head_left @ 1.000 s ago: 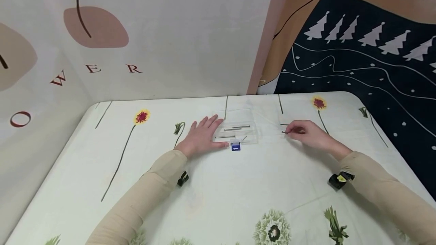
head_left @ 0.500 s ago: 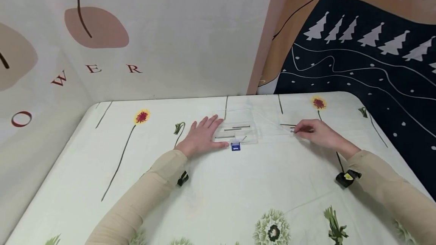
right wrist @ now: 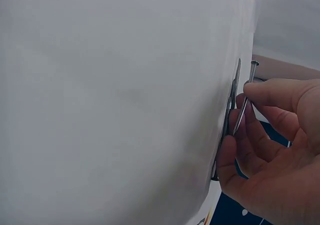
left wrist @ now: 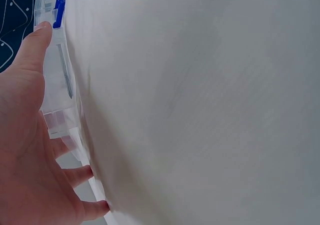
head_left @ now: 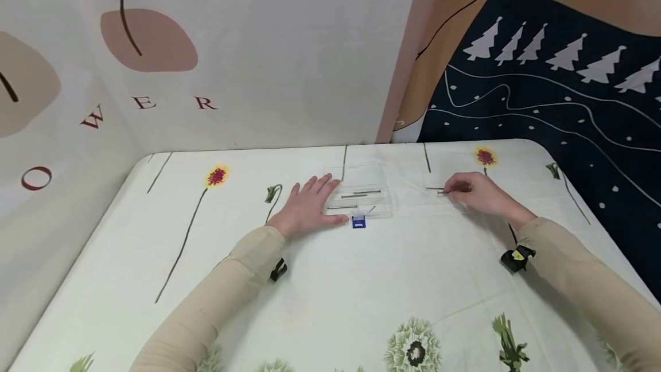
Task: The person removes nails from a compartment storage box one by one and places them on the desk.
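My left hand [head_left: 310,205] lies with fingers spread at the left end of a clear plastic box [head_left: 388,206]. Its thumb touches the near wall beside the blue latch [head_left: 358,222], and some fingertips reach down to the cloth in the left wrist view. Several nails [head_left: 342,207] lie in the box, whose lid stands open at the back. To the right, my right hand [head_left: 477,193] pinches a nail [right wrist: 254,71] between thumb and fingers, head outward. Close by, more nails [right wrist: 237,77] lie on the cloth, partly hidden behind the fingers.
A white flowered cloth [head_left: 330,297] covers the table. Behind stands a pale printed backdrop [head_left: 289,73], with a dark tree-patterned cloth [head_left: 542,96] at the right. Black wrist cameras are strapped under both sleeves [head_left: 563,263].
My right hand has moved slightly right and then away from me, over the loose nails, with a nail pinched in it. The left hand and the box have stayed put.
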Available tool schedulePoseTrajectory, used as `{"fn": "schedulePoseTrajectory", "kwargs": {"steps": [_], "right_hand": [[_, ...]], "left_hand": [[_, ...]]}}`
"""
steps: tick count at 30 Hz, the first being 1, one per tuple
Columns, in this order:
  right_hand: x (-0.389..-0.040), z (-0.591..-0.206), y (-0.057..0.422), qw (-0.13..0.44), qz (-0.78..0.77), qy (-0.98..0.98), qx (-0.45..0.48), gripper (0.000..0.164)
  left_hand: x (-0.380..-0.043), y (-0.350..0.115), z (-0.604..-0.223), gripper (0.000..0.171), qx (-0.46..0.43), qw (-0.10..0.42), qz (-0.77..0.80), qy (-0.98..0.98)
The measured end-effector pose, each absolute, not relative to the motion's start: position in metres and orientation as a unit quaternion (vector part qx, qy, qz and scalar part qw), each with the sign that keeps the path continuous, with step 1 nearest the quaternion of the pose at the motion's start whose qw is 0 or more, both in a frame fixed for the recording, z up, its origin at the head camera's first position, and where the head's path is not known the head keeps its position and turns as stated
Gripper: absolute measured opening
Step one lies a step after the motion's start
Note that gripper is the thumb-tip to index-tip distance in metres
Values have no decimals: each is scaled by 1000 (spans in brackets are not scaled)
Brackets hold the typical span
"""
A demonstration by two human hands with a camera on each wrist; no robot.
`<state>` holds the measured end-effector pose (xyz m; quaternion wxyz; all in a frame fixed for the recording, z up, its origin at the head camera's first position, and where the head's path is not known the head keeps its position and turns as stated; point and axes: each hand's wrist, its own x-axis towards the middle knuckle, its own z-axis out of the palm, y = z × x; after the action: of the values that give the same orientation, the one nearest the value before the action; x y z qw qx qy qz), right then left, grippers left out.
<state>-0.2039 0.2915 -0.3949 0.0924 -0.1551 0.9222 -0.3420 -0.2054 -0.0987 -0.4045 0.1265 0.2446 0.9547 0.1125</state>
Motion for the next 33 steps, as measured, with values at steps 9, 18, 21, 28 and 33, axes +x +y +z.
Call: {"fn": "schedulePoseTrajectory", "kwargs": {"steps": [9, 18, 21, 28, 33], "right_hand": [[-208, -394, 290, 83, -347, 922, -149, 12], [-214, -390, 287, 64, -363, 917, -153, 12], [-214, -388, 282, 68, -371, 914, -150, 14], [-214, -385, 266, 68, -393, 905, -146, 14], [-215, -386, 251, 88, -413, 894, -148, 16]], "left_hand": [[-206, -99, -403, 93, 246, 124, 112, 955], [-206, -98, -402, 92, 245, 127, 110, 955], [-206, -98, -402, 92, 244, 127, 110, 955], [-206, -99, -404, 93, 245, 125, 113, 955], [-205, -99, -404, 93, 242, 129, 115, 955]]}}
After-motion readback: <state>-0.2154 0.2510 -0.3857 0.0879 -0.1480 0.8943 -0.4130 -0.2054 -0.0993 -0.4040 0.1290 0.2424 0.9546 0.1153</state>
